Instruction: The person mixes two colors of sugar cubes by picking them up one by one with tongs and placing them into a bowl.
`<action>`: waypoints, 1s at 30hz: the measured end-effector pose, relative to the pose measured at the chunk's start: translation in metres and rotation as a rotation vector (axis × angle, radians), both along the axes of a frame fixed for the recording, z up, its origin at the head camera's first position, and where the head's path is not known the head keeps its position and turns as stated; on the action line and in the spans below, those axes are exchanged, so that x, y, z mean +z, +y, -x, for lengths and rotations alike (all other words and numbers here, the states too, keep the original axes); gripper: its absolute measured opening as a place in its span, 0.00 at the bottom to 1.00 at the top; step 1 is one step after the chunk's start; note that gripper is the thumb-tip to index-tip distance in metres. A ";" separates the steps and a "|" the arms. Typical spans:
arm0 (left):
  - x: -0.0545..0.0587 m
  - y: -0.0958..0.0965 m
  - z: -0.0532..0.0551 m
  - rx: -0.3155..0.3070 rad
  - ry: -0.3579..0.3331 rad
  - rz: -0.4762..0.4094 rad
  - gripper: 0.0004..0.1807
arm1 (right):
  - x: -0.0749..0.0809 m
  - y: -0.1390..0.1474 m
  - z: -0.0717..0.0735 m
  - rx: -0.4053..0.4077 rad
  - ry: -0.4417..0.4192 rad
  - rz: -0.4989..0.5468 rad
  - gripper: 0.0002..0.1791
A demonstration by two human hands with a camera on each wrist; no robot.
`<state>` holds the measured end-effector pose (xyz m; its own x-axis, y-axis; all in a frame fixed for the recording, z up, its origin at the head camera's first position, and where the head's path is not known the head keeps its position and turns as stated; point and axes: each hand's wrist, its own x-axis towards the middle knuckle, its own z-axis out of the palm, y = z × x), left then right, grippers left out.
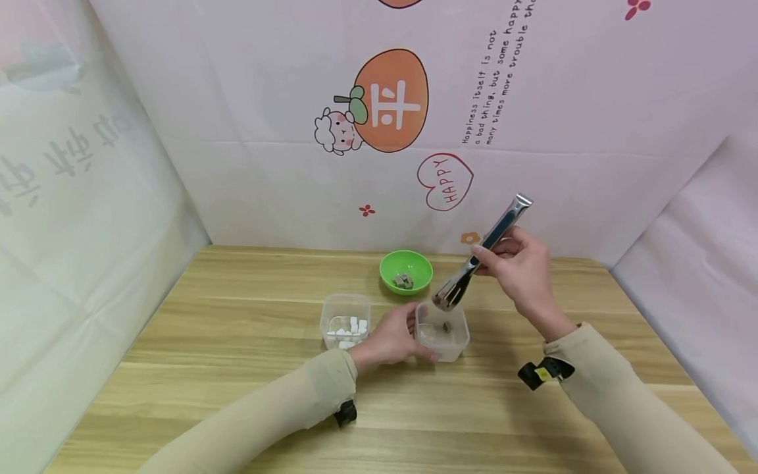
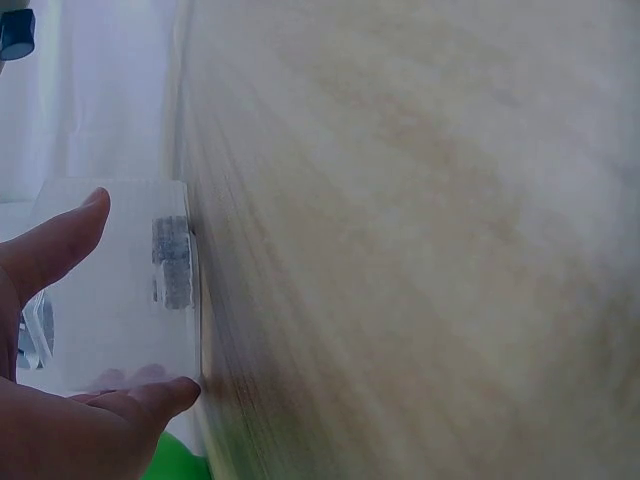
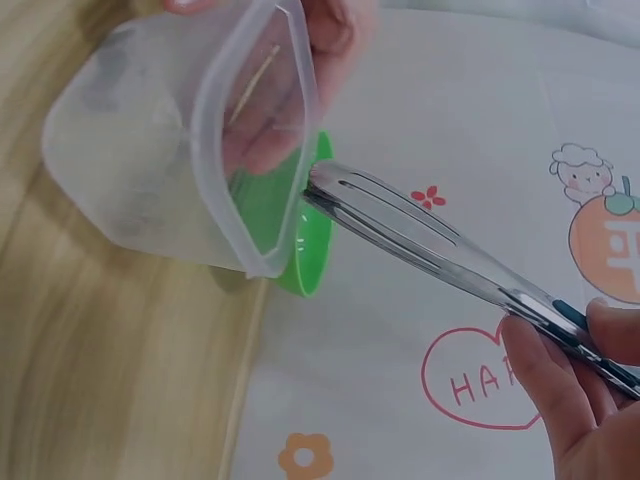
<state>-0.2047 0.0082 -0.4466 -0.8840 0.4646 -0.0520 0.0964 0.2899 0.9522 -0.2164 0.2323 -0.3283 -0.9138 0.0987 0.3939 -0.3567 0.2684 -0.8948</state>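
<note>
A pair of metal tongs (image 1: 485, 243) with dark handle strips is in my right hand (image 1: 524, 270), pinched between thumb and fingers. Its slotted tips point down over the far rim of a clear plastic container (image 1: 454, 337); in the right wrist view they are close together. Whether the tips hold anything, I cannot tell. My left hand (image 1: 392, 336) grips that container from the left, thumb at the front and fingers at the back. Inside lies one small grey-brown piece (image 1: 447, 326). Several similar pieces (image 1: 404, 281) lie in a green bowl (image 1: 387, 268) behind it.
Left of my left hand stands a second clear container (image 1: 346, 304) with several white pieces (image 1: 355, 325) in it. All stand on a wood-grain table (image 1: 266, 316). A printed white cloth (image 1: 266, 178) hangs at the table's back edge, with more cloth at both sides.
</note>
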 end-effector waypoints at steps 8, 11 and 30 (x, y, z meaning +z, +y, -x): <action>0.002 -0.001 0.001 0.005 0.013 0.009 0.56 | 0.005 -0.007 0.024 -0.051 -0.022 0.011 0.15; 0.002 -0.001 0.001 0.003 0.012 0.006 0.56 | 0.004 -0.011 0.034 -0.070 -0.031 0.028 0.15; -0.001 0.001 0.002 0.009 -0.002 0.004 0.56 | -0.009 -0.041 0.079 -0.132 -0.047 0.005 0.17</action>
